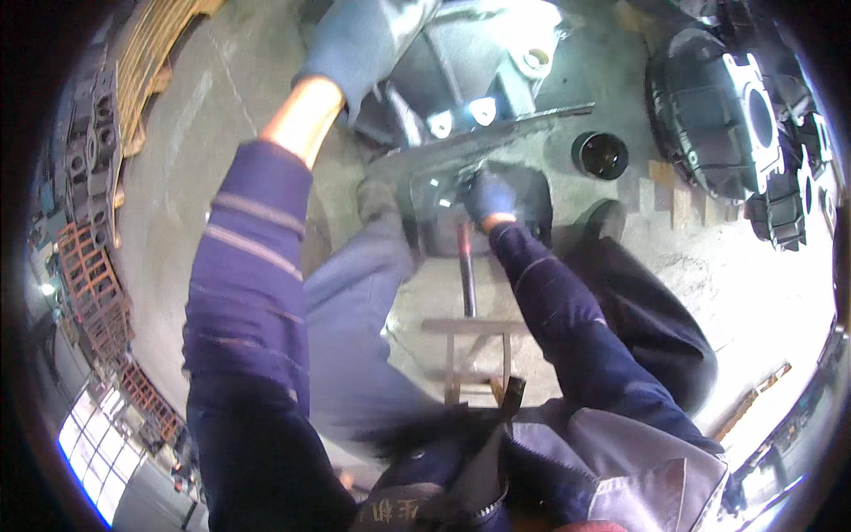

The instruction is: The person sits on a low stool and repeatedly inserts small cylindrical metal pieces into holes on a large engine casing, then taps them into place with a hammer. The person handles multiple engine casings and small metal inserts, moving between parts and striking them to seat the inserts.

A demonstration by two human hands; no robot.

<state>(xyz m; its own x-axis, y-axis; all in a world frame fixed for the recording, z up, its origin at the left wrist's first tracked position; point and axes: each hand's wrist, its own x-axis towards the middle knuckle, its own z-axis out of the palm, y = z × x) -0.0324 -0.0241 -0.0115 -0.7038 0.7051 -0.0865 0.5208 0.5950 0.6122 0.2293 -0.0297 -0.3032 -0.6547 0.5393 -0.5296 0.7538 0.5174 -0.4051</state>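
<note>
Grey floor [199, 115], black pot [600, 156] near casting [479, 66]

On the floor [195, 133], a casting [483, 71] lies ahead, a can [600, 156] just beside its right, housings [709, 111] farther right, slats [151, 58] far left; a stool [496, 327] stands between the person's legs [346, 297].

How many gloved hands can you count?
2: the left hand, at the top edge by the large metal casting; the right hand, near the centre by the red-and-black handle.
</note>
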